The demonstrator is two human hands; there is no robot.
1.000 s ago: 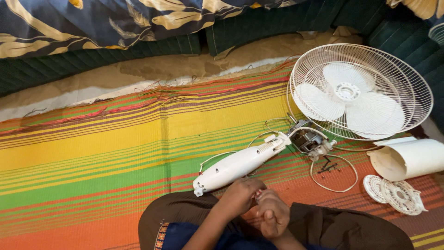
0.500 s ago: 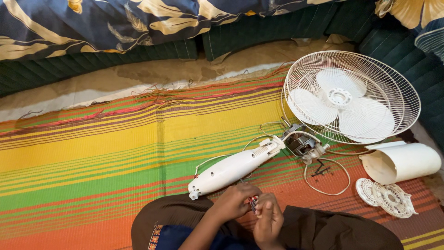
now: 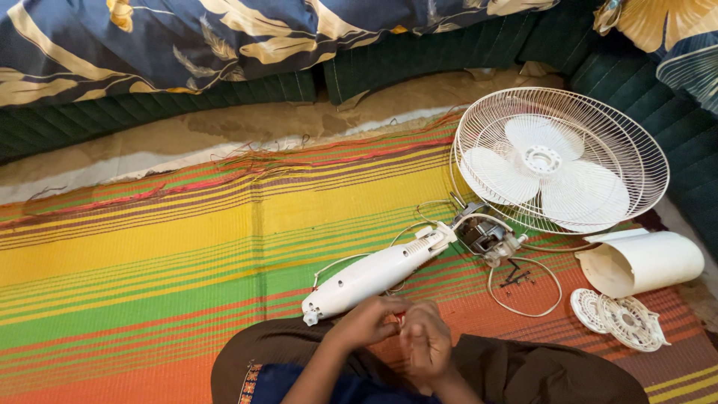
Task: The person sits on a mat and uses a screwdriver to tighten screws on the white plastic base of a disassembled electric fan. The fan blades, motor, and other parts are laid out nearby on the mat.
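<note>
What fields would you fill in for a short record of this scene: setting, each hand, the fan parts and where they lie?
Setting: striped woven mat on the floor
Left hand: closed around a small red-tipped item, too small to identify
Right hand: touching the left hand, fingers pinched at the same item
Nearest part: white fan neck housing, lying just beyond the hands
Motor: exposed, wires attached
Fan cage with blades: lying flat, upper right
White motor cover: on its side, right
Round vented plate: lower right

Around my one white fan neck housing (image 3: 372, 277), I count one caged fan head (image 3: 559, 160) with three blades, one exposed motor (image 3: 482, 236), one white cover shell (image 3: 641, 262) and two small round grille discs (image 3: 617, 319).
</note>
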